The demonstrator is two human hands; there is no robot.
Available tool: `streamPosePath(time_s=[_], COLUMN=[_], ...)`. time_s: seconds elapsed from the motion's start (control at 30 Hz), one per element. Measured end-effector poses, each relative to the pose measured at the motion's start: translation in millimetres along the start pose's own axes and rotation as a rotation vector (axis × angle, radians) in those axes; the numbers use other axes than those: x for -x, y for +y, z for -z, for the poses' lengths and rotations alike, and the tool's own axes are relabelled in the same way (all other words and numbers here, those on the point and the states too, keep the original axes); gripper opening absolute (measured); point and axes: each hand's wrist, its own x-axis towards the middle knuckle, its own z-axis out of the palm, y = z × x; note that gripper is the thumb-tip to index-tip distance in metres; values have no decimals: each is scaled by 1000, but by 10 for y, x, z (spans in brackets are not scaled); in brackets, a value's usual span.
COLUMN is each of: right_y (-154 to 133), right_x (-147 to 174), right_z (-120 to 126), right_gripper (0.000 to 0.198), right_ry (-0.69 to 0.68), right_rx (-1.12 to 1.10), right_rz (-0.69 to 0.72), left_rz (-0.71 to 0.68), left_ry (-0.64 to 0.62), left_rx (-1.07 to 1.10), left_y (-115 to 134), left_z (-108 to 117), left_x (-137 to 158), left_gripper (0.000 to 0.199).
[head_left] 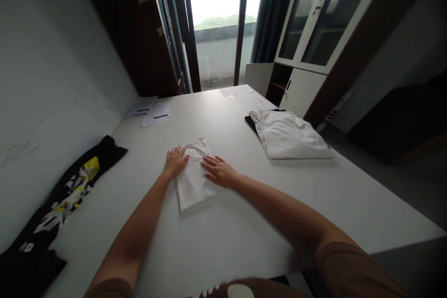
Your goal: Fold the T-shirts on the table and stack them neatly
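Note:
A white cloth, folded into a rough rectangle like a garment (193, 191), lies flat on the white table (216, 251) in front of me. On its upper left edge rests my left hand (175, 162), palm down with fingers stretched out. My right hand (220, 171) lies flat across its right side, fingers spread. Neither hand grips anything; both press on the fabric from above. The parts of the cloth under my palms are hidden.
Right of the cloth, a white garment (289, 135) sits folded over something black. A black garment with a yellow and white print (77, 186) lies along the left wall. Papers (155, 114) are at the far left, with more sheets (253, 98) at the far edge.

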Motion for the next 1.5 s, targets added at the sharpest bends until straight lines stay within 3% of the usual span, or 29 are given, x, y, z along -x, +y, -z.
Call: streamPosePath(time_s=[0.07, 0.23, 0.43, 0.57, 0.67, 0.77, 0.93, 1.13, 1.23, 1.37, 1.5], right_y=[-1, -73, 110, 205, 280, 311, 240, 394, 372, 308, 403], right_x=[-5, -66, -151, -131, -98, -67, -58, -50, -14, 4, 5], right_z=[0, -11, 14, 42, 53, 64, 38, 35, 51, 39, 30], right_gripper=[61, 65, 60, 62, 61, 62, 62, 61, 61, 58, 57], right_ry=[28, 15, 47, 18, 5, 22, -43, -10, 25, 17, 44], right_rx=[25, 25, 99, 108, 135, 149, 75, 99, 83, 36, 61], right_rz=[-15, 151, -120, -12, -128, -235, -11, -220, -128, 2, -170], left_rz=[-12, -34, -123, -283, -361, -314, -206, 24, 77, -107, -405], left_ry=[-12, -55, -109, -124, -124, -95, -65, -5, 66, 109, 50], left_rx=[4, 2, 85, 206, 252, 199, 136, 60, 61, 139, 210], left_y=[-9, 33, 178, 191, 203, 247, 297, 183, 143, 245, 512], left_z=[-12, -67, -57, 22, 45, 26, -4, 6, 17, 94, 177], left_x=[-7, 2, -6, -23, -11, 13, 33, 20, 12, 31, 98], left_gripper=[59, 65, 62, 64, 64, 62, 58, 54, 55, 53, 42])
